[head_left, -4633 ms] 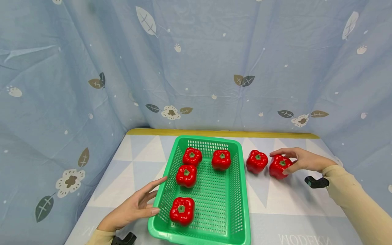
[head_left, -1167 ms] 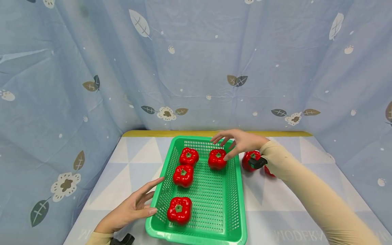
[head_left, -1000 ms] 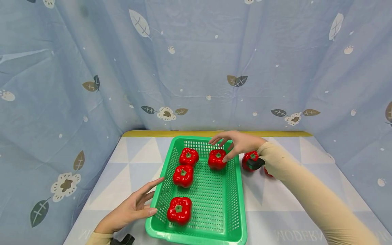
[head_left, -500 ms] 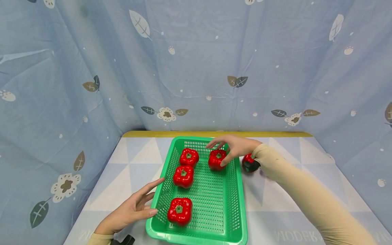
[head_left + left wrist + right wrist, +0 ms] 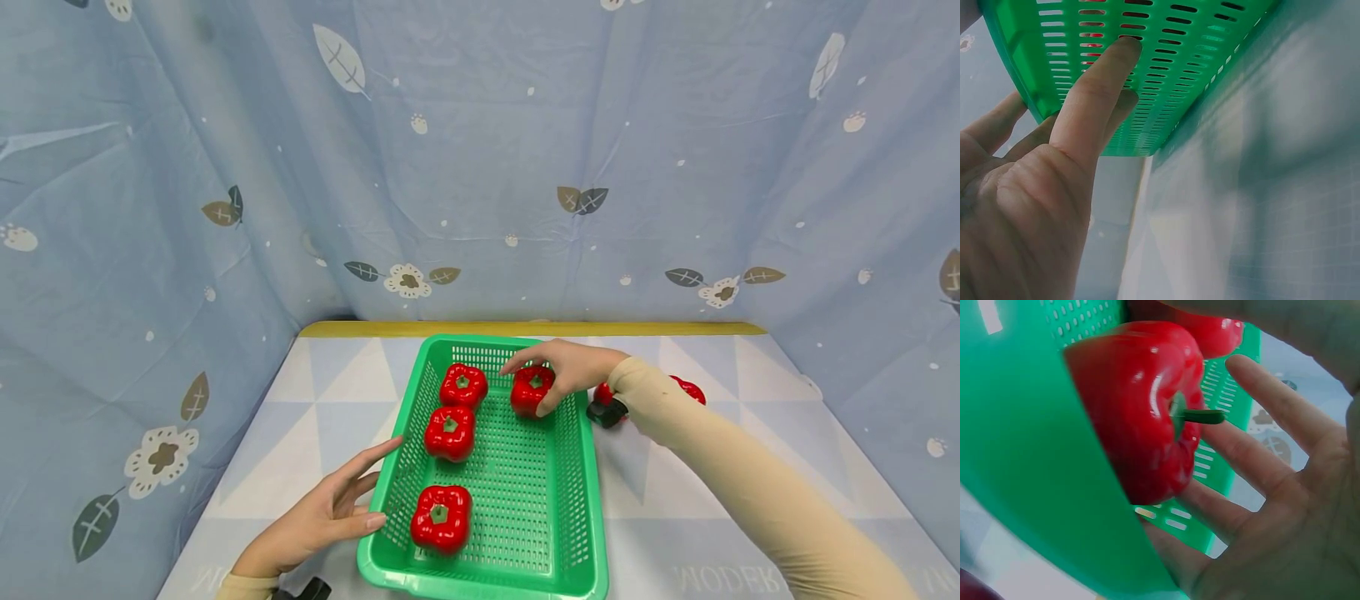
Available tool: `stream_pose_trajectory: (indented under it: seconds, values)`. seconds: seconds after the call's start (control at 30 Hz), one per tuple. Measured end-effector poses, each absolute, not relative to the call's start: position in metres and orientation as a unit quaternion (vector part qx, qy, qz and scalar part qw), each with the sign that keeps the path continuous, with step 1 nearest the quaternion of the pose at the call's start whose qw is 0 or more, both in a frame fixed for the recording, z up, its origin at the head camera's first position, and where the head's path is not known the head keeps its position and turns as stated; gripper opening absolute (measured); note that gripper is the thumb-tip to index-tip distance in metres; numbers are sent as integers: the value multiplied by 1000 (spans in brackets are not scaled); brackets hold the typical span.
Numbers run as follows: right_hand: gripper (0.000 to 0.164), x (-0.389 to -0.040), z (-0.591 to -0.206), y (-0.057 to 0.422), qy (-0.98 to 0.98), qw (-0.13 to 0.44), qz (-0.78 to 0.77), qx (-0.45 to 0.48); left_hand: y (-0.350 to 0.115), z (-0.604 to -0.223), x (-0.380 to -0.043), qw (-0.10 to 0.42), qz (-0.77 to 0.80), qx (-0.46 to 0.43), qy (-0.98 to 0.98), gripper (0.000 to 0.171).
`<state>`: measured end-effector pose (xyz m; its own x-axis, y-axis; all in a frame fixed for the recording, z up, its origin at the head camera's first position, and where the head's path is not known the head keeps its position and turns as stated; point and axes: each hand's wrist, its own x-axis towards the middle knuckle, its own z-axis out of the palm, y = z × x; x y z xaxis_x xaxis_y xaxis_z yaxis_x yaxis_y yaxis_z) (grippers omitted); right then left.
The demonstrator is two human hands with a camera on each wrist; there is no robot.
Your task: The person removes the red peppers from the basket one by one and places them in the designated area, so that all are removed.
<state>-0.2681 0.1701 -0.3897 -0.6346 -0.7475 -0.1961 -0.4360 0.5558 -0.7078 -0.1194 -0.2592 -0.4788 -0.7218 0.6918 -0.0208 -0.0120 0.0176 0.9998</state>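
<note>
A green plastic basket (image 5: 598, 517) stands on the table with several red bell peppers in it. My right hand (image 5: 581, 367) reaches in over its far right side, around the back-right bell pepper (image 5: 529, 390). The thumb lies along that pepper's near side. In the right wrist view, fairly straight fingers (image 5: 1241, 447) extend behind the pepper (image 5: 1147, 406), its green stem facing the palm. My left hand (image 5: 315, 512) is spread at the basket's left side. In the left wrist view, its fingertips touch the slotted wall (image 5: 1166, 69).
Inside the basket, three other bell peppers sit along the left: one at the back (image 5: 462, 385), one just in front (image 5: 450, 433), one nearest me (image 5: 441, 520). Two more peppers outside, right of the basket, are partly hidden by my right sleeve (image 5: 720, 450). A patterned curtain (image 5: 480, 167) hangs behind.
My right hand has left a bell pepper on the table at the right and moved left to the basket. Over the last second it lowered around the back-right pepper. The left hand stayed put.
</note>
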Motion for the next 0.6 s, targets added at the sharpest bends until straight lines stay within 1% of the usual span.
stream_pose_trajectory:
  seconds: [0.33,0.6]
  values:
    - [76,-270,-398,165,863,245,-285,-337,-258,-478,-119,268,653,255,661,81]
    - [70,-272,-398,165,862,242,-276,-349,-258,-479,-120,268,655,257,658,81]
